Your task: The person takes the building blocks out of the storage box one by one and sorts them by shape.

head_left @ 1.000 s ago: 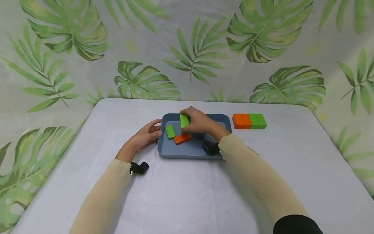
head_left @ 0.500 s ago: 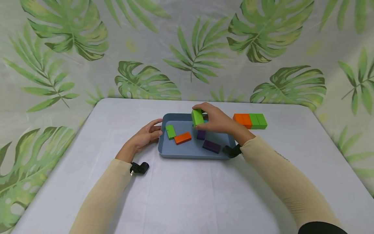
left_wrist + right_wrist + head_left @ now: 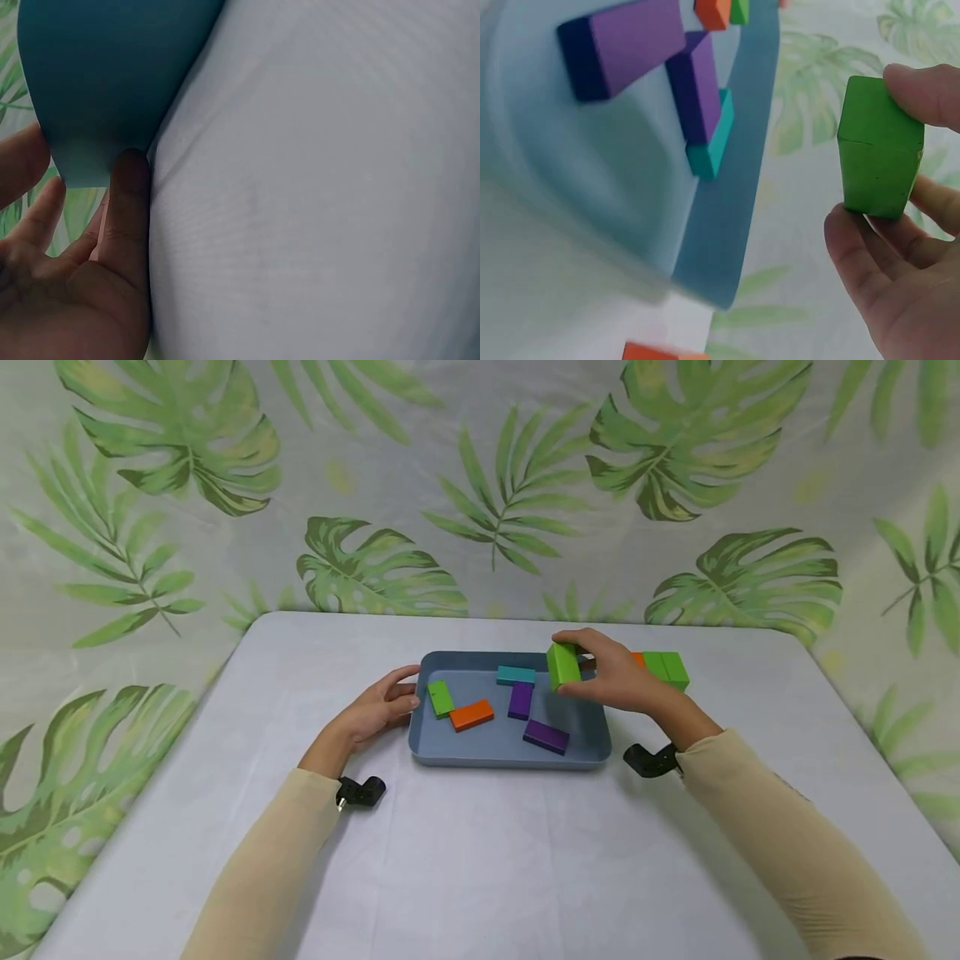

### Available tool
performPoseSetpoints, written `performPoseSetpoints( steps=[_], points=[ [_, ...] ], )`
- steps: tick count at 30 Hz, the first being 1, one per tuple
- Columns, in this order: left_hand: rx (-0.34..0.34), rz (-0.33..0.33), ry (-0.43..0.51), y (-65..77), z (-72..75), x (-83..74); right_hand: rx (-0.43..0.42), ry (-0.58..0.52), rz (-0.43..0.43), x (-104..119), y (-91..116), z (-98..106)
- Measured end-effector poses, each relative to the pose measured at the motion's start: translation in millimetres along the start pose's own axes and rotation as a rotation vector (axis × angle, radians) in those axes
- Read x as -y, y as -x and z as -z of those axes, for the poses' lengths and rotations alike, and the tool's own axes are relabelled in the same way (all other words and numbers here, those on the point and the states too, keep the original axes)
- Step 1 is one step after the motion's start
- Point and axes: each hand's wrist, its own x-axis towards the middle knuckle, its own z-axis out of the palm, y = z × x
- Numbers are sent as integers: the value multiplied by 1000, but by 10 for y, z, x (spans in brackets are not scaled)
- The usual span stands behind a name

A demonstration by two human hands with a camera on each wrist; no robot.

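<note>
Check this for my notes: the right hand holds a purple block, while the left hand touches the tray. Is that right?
Not quite: the right hand holds a green block, not a purple one, as the head and right wrist views show. The rest stands: the left hand touches the tray.

— Place: what type are we listing?
— Staged recording set-up, probably; room type unclear.
— What is indicating it?
— One leaf-printed backdrop (image 3: 502,518) is rising behind; one counter (image 3: 480,860), white-covered, is standing before it; two black wrist cameras (image 3: 363,792) are sitting at the cuffs (image 3: 311,789).
</note>
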Motion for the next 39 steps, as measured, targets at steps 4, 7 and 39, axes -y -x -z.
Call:
performPoseSetpoints(
  steps=[4, 7, 39],
  points=[
    [5, 1, 1, -10, -10, -1, -17, 14, -4, -75, 88, 80],
    [1, 1, 4, -10, -13, -3, -29, -2, -28, -115, 127, 141],
    [-19, 4, -15, -18, -48, -8, -104, 173, -351, -1027, 562, 1051]
  ],
)
